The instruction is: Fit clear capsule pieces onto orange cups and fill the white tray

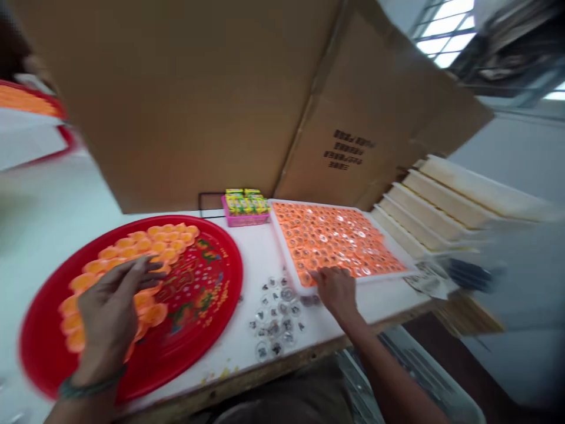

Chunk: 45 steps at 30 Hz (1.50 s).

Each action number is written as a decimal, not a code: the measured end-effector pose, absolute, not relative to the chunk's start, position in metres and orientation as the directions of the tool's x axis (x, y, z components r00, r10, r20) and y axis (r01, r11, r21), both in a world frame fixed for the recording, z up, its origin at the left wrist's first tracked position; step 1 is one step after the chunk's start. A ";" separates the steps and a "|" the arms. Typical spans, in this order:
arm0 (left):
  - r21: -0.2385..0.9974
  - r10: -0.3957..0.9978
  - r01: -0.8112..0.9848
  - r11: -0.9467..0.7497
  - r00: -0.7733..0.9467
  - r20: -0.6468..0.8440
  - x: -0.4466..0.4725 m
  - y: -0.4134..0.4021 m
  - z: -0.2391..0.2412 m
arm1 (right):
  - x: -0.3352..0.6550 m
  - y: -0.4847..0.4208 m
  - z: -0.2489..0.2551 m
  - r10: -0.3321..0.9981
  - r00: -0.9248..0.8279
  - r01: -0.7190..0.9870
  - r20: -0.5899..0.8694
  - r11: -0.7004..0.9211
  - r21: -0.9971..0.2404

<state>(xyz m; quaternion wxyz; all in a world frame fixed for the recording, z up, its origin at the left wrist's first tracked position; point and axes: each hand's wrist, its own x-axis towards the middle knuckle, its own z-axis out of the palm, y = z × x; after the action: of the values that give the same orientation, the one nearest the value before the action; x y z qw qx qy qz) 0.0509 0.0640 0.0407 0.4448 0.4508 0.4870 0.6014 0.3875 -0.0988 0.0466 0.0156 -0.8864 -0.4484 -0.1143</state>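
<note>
My left hand (110,312) lies over the round red tray (194,330), fingers stretched flat across several orange caps (145,244) laid in curved rows. My right hand (336,290) rests at the near edge of the white rectangular tray (282,247), which is filled with orange pieces (339,238); its fingers are bent down on the front row, and motion blur hides what they hold. Between the trays, several small clear round discs (277,318) lie loose on the white table.
A pink box of yellow-green packets (245,207) stands behind the trays. Large cardboard sheets (212,88) lean up at the back. Stacked white trays (445,206) sit at the right, and another red tray (30,112) at far left. The table's front edge (265,371) is close.
</note>
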 end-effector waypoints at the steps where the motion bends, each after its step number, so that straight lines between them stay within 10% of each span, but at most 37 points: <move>1: 0.982 0.973 -0.155 -0.112 -0.218 0.076 0.050 0.064 0.043 | 0.387 -0.100 0.046 0.791 0.571 0.791 0.222 -0.602 0.111; 6: 0.961 0.962 -0.247 -0.123 -0.266 0.055 0.044 0.071 0.047 | 0.370 -0.090 0.057 0.770 0.471 0.806 0.430 -0.574 0.147; 15: 0.944 0.924 -0.310 -0.117 -0.382 -0.011 0.034 0.080 0.040 | 0.224 0.061 0.047 0.887 -0.237 0.891 0.396 0.361 -0.276; 24: 0.946 0.929 -0.315 -0.079 -0.367 -0.045 0.036 0.085 0.034 | 0.181 0.116 0.018 0.919 -0.361 0.922 0.159 0.377 -0.085; 45: 0.972 0.978 -0.226 0.068 -0.175 -0.110 0.042 0.078 0.034 | 0.199 0.093 0.010 0.915 -0.328 0.893 0.236 0.382 -0.240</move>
<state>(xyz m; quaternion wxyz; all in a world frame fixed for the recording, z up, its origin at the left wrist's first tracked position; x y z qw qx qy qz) 0.0418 0.0783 0.0337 0.5251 0.3700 0.5085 0.5735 0.1993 0.0934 0.0104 0.1674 -0.5550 -0.8141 0.0334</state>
